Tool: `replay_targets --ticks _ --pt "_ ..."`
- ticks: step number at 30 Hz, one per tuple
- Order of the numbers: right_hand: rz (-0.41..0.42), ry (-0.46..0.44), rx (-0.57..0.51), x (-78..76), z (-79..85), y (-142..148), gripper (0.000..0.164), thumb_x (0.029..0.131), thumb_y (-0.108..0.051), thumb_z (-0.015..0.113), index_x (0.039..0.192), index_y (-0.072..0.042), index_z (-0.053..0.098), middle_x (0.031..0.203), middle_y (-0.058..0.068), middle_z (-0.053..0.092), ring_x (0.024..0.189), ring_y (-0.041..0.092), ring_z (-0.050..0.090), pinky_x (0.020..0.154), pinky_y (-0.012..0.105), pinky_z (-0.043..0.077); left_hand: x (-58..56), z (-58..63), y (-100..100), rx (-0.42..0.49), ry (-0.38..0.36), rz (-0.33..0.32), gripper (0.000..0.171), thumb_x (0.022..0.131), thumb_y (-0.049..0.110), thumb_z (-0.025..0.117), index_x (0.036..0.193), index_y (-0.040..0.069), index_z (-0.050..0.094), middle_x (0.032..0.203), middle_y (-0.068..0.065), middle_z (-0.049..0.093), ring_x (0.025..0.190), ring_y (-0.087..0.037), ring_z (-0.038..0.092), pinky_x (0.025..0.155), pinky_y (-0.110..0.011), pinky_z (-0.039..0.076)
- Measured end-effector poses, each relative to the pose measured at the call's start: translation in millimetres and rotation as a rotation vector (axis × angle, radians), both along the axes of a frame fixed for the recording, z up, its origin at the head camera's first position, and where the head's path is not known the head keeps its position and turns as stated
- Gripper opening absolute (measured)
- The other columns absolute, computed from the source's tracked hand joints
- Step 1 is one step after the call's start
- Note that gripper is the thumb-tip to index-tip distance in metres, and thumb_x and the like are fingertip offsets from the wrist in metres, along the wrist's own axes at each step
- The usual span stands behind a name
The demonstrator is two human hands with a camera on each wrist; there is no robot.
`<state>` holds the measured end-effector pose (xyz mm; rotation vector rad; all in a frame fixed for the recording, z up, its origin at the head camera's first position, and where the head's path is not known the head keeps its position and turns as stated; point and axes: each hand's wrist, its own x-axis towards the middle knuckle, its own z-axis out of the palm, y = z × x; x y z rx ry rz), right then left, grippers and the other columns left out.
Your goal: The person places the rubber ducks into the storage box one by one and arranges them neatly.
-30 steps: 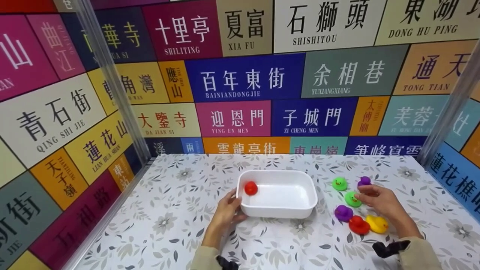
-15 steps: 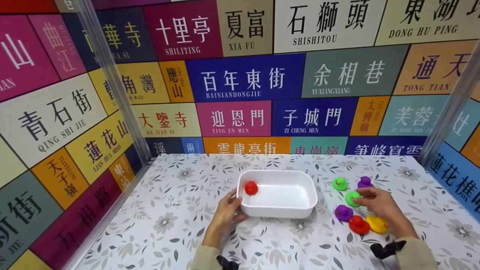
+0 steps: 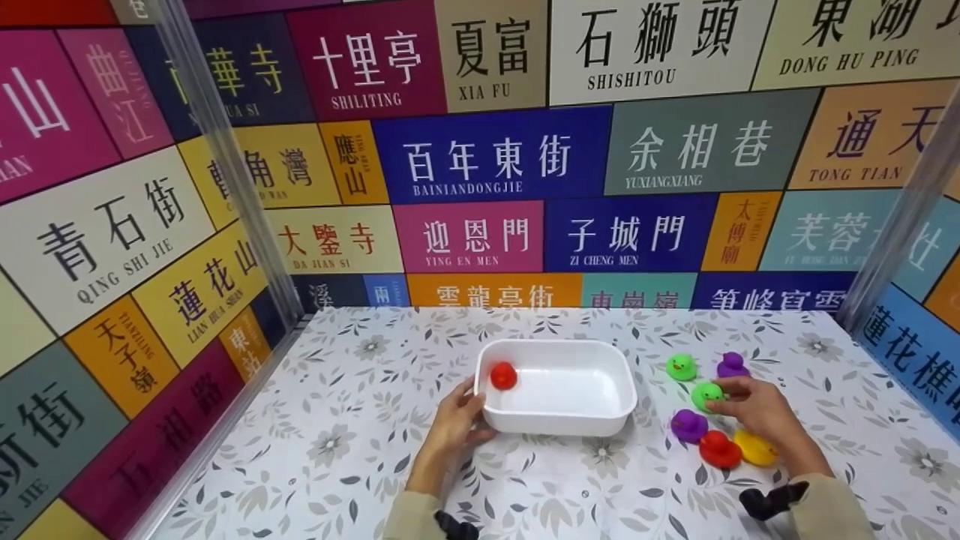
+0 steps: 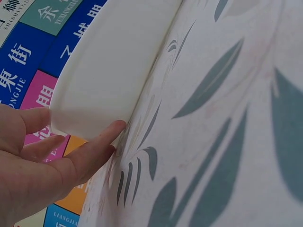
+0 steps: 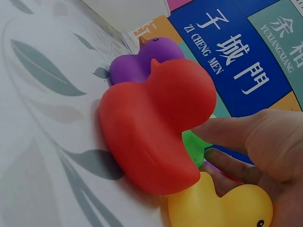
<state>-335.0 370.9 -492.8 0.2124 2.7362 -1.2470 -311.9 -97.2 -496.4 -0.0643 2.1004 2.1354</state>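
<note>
My left hand (image 3: 454, 422) holds the left end of a white plastic box (image 3: 556, 426), thumb and fingers on either side of its near corner. Inside the box, at the left, lies a small red rounded toy (image 3: 503, 375). With thumb and fingers my right hand (image 3: 759, 411) pinches a green rubber duck (image 3: 705, 397), which is mostly hidden behind a red duck (image 5: 151, 127) in the right wrist view. Around that hand sit another green duck (image 3: 681, 367), two purple ducks (image 3: 688, 426) and a yellow duck (image 3: 756, 448).
A table with a leaf-patterned cloth (image 3: 330, 450) carries everything. Behind it stands a wall of coloured panels (image 3: 487, 157) with printed characters, and another panelled wall (image 3: 112, 225) rises at the left. Clear upright posts (image 3: 240, 165) mark the corners.
The green duck at my right fingers has turned; its face went out of sight and shows again now. My right hand shifted slightly left. The left hand and the box stayed put.
</note>
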Motion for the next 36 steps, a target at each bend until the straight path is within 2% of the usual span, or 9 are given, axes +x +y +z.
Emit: replay_targets --ticks 10,17,19,23,26,30,36 --pt "0.005 0.032 0.014 2.4 1.1 -3 0.080 0.087 -0.053 0.073 0.144 -0.001 0.049 0.138 0.031 0.051 0.121 0.045 0.048 0.108 0.060 0.039 2.1 -2.2 0 0.010 0.001 0.010 0.056 0.105 0.020 0.048 0.157 0.009 0.031 0.150 -0.027 0.046 0.122 -0.033 0.062 0.086 -0.041 0.061" --pt "-0.012 0.033 0.003 4.9 9.3 -5 0.085 0.086 -0.060 0.069 0.145 -0.003 0.046 0.141 0.030 0.050 0.120 0.042 0.050 0.100 0.051 0.047 2.5 -2.0 0 -0.006 -0.009 0.009 0.056 0.105 0.021 0.048 0.157 0.010 0.031 0.152 -0.026 0.044 0.127 -0.035 0.059 0.087 -0.040 0.061" --pt "-0.012 0.037 -0.008 6.0 12.8 -7 0.086 0.086 -0.060 0.069 0.146 -0.003 0.045 0.143 0.030 0.048 0.121 0.042 0.049 0.103 0.053 0.046 2.9 -1.7 0 0.001 -0.002 0.007 0.056 0.105 0.021 0.048 0.157 0.009 0.031 0.152 -0.026 0.044 0.127 -0.035 0.059 0.086 -0.040 0.061" --pt "-0.013 0.045 -0.009 7.4 20.9 -14 0.088 0.086 -0.061 0.069 0.147 -0.004 0.044 0.149 0.031 0.041 0.126 0.045 0.043 0.112 0.062 0.037 2.9 -2.6 0 0.023 0.027 -0.003 0.055 0.106 0.019 0.046 0.157 0.005 0.030 0.152 -0.029 0.043 0.130 -0.041 0.056 0.085 -0.042 0.062" --pt "-0.009 0.055 -0.001 7.2 27.3 -19 0.089 0.085 -0.062 0.069 0.148 -0.005 0.044 0.151 0.032 0.036 0.122 0.045 0.043 0.108 0.060 0.041 1.9 -2.6 0 0.021 0.032 0.000 0.054 0.106 0.018 0.045 0.157 0.005 0.030 0.153 -0.030 0.041 0.134 -0.044 0.052 0.084 -0.042 0.062" --pt "0.007 0.072 0.004 7.5 35.0 -26 0.090 0.083 -0.064 0.069 0.147 -0.006 0.044 0.151 0.033 0.036 0.119 0.044 0.046 0.102 0.055 0.046 1.7 -1.6 0 0.011 0.023 0.006 0.055 0.106 0.018 0.045 0.157 0.005 0.030 0.153 -0.030 0.041 0.134 -0.043 0.052 0.085 -0.041 0.062" --pt "0.030 0.079 -0.028 9.0 42.5 -37 0.092 0.082 -0.067 0.069 0.149 -0.010 0.043 0.149 0.030 0.043 0.129 0.047 0.047 0.108 0.063 0.043 2.0 -0.5 1 0.010 0.021 0.003 0.055 0.106 0.019 0.046 0.157 0.006 0.029 0.153 -0.030 0.041 0.135 -0.044 0.051 0.087 -0.042 0.061"
